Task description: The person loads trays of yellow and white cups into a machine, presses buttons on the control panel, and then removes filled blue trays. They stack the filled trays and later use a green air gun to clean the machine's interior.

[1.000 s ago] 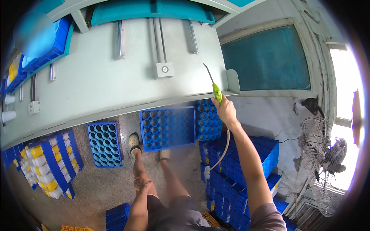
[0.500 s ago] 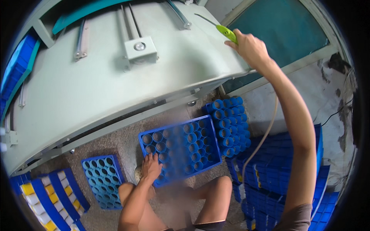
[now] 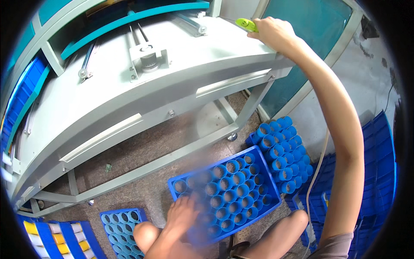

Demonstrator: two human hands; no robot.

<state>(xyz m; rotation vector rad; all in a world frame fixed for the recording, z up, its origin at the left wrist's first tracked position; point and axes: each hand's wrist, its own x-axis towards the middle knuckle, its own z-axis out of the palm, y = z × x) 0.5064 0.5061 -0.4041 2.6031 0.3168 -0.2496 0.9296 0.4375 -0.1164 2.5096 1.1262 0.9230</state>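
My right hand (image 3: 276, 34), raised over the right end of the pale machine top, is closed around a bright green-handled tool (image 3: 246, 24). Its thin shaft is barely visible now. Low in front of me, my left hand (image 3: 183, 211) lies at the left rim of a blue crate (image 3: 269, 183), its fingers stretched out toward the cups. A smear over the picture blurs the fingertips and part of the crate. Upright blue round cups (image 3: 230, 196) fill the crate in rows, with something greyish-brown inside them.
More blue cups (image 3: 282, 162) stand grouped beyond the crate's right side. At left are a smaller tray of light-blue cups (image 3: 118, 228) and a rack with white and yellow pieces (image 3: 60, 237). A hose (image 3: 317, 177) hangs by stacked blue crates (image 3: 379, 164); the machine frame (image 3: 172, 162) spans the floor ahead.
The view has shifted, showing more of the machine's front and frame. The green-handled tool's shaft has turned and shows far less. My left hand stays at the crate's left rim.
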